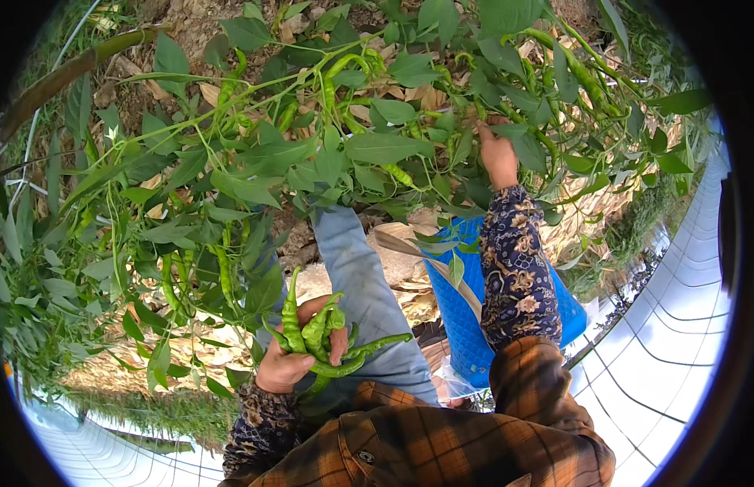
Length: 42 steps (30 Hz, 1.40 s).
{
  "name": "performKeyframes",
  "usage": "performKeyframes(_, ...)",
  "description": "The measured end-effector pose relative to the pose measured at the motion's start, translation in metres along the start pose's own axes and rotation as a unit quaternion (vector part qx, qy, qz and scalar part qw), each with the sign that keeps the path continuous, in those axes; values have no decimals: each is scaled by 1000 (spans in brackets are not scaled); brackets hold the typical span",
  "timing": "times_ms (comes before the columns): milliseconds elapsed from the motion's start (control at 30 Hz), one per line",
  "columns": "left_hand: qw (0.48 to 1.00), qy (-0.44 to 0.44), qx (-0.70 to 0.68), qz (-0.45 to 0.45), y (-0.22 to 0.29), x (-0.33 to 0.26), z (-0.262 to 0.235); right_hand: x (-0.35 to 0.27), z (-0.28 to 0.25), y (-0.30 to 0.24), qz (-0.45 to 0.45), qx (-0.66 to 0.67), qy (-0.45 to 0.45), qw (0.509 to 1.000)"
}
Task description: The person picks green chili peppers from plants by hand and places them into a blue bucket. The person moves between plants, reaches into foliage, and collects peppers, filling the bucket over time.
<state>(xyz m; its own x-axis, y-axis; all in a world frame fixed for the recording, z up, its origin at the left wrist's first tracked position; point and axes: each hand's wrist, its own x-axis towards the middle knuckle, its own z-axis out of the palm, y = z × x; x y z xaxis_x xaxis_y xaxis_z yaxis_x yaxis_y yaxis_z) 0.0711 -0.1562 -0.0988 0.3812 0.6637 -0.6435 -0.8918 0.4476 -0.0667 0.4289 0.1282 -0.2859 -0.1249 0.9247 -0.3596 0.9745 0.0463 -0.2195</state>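
My left hand (pixel 287 364) is closed around a bunch of long green chili peppers (pixel 313 331), held low in front of my jeans. Their tips stick out between and past the fingers. Stretched forward into the pepper plant (pixel 389 148), my right hand (pixel 498 154) has its fingers bent in among the leaves. Foliage partly covers those fingertips, so what they grip cannot be made out. A green chili pepper (pixel 588 77) hangs on a stem to the right of that hand. Others hang among the leaves to its left, such as a curled pepper (pixel 399 174).
A blue quilted container (pixel 458 312) stands beside my right leg, under my right forearm. Dry leaves (pixel 312 280) litter the ground beneath the plants. A brown branch (pixel 64 77) crosses the upper left. White netting or sheeting (pixel 644 349) curves along the right side.
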Motion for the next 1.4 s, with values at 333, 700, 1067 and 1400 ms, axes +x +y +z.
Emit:
performKeyframes(333,998,-60,-6,22,-5,0,-8,-50,-59,-68,77,360,-95,925)
performKeyframes(700,992,-63,70,84,15,49,16,-194,-123,-217,-32,341,-322,883)
performKeyframes(1067,998,38,26,51,24,25,2,-5,-23,-71,37,66,-41,996)
performKeyframes(1400,998,-45,-1,32,2,18,-19,61,78,27,349,339,-95,869)
